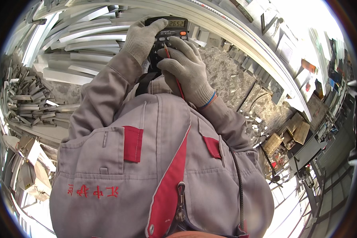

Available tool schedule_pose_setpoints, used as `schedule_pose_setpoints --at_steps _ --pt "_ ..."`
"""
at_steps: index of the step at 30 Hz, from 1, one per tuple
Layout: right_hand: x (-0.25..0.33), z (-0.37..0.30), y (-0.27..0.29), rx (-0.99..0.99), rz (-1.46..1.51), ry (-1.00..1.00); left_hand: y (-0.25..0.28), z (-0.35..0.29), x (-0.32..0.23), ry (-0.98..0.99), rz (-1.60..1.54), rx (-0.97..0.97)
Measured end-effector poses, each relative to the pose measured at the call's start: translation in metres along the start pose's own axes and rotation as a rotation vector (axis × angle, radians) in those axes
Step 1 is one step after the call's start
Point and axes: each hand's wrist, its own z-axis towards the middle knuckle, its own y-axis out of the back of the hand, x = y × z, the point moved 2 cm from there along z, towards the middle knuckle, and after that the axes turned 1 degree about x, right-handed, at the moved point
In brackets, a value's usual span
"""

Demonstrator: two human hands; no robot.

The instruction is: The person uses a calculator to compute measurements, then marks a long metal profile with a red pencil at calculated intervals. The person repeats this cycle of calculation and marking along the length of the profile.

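Observation:
My left hand [141,39], in a pale knit work glove, grips a black calculator [174,28] by its left side, the thumb lying over the top near the display. Digits show on its grey screen. In my right hand [188,69], gloved the same way with a blue-edged cuff, a red pencil [180,88] is held, its sharpened tip pointing up over the keys. The right fingers are bent over the keypad and hide part of it; whether one presses a key I cannot tell.
Long pale metal strips [89,37] lie stacked at the left, with a heap of short offcuts [31,97] below them. A long rail [242,35] with a measuring tape runs across the upper right. Cardboard boxes [287,135] stand at right, another carton [33,170] at lower left.

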Motion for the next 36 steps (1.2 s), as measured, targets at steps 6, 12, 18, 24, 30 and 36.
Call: schedule_pose_setpoints --at_steps 6,12,18,24,30,36 --pt "0.004 0.01 -0.006 0.052 -0.044 -0.035 0.005 0.01 0.006 -0.068 0.017 0.006" --pt "0.003 0.009 0.0 -0.013 -0.031 -0.036 0.007 0.015 0.005 -0.079 0.033 0.03" --pt "0.0 0.001 0.003 -0.071 -0.053 -0.026 0.014 0.015 -0.002 -0.098 0.041 -0.018" --pt "0.005 -0.007 0.003 -0.059 -0.052 -0.039 0.018 0.015 0.0 -0.115 0.041 -0.032" --pt "0.012 -0.009 -0.003 0.01 -0.016 -0.007 0.018 0.011 0.005 -0.087 0.056 -0.071" --pt "0.016 -0.009 -0.014 0.102 -0.041 0.041 0.019 0.009 0.01 -0.088 0.025 -0.061"
